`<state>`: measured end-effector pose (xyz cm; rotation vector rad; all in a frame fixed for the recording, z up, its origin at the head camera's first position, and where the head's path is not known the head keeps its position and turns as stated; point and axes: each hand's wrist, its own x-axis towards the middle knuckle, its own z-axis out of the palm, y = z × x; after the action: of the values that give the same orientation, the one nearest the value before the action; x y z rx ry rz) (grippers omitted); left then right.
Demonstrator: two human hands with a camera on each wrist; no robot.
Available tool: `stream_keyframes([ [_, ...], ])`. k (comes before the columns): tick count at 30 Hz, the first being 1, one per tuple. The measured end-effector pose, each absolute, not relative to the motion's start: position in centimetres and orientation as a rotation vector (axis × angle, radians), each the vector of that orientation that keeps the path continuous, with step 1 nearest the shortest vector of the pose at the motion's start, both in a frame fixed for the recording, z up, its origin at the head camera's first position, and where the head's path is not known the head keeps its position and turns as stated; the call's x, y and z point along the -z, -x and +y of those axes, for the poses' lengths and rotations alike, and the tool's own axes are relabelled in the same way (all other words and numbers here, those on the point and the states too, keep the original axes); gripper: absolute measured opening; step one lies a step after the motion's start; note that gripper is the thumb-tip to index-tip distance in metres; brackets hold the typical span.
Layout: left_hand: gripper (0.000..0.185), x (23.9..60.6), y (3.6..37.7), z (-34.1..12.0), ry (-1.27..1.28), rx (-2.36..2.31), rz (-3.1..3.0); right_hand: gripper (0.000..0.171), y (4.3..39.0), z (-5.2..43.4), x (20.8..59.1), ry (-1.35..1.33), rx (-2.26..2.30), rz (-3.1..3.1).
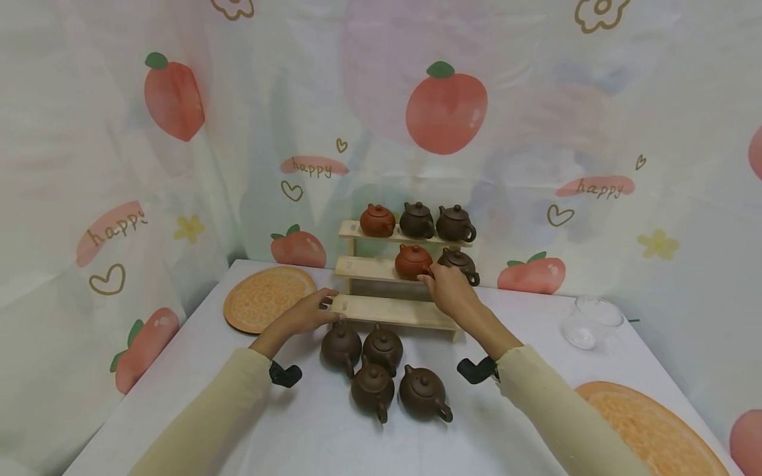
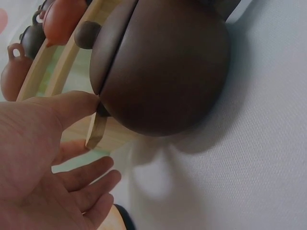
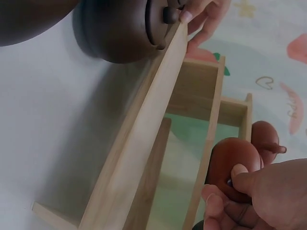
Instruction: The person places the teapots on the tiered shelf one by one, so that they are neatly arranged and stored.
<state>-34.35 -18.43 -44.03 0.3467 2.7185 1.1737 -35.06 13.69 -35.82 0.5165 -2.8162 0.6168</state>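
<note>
My right hand (image 1: 454,291) pinches the handle of a reddish-brown teapot (image 1: 412,262) on the middle step of a three-step wooden rack (image 1: 393,312). In the right wrist view its thumb lies against that teapot's (image 3: 236,158) side. A dark brown teapot (image 1: 457,260) stands to its right, partly behind the hand. With thumb and index finger, my left hand (image 1: 306,313) holds the left end of the lowest step; its other fingers are loosely bent in the left wrist view. Close by that thumb sits a dark brown teapot (image 2: 168,67) on the table.
Another reddish-brown teapot (image 1: 378,221) and two dark ones stand on the top step. Several dark teapots (image 1: 373,389) sit in front of the rack. Round orange mats (image 1: 268,297) lie left and front right. Clear glassware (image 1: 586,324) stands right, near the patterned backdrop.
</note>
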Motion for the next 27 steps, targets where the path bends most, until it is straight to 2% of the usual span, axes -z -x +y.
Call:
stream_keyframes([
  [13, 0.069, 43.9, 34.1, -18.5, -0.398, -1.210, 2.708, 0.031, 35.1, 13.9, 36.0, -0.481, -0.664, -2.837],
  [19, 0.068, 43.6, 34.0, -18.3, -0.398, -1.213, 2.705, 0.040, 34.8, 14.7, 36.3, -0.483, -0.624, -2.860],
  [27, 0.068, 43.5, 33.8, -18.4, -0.379, -1.205, 2.709, 0.037, 32.2, 17.1, 37.8, -0.523, -0.581, -2.962],
])
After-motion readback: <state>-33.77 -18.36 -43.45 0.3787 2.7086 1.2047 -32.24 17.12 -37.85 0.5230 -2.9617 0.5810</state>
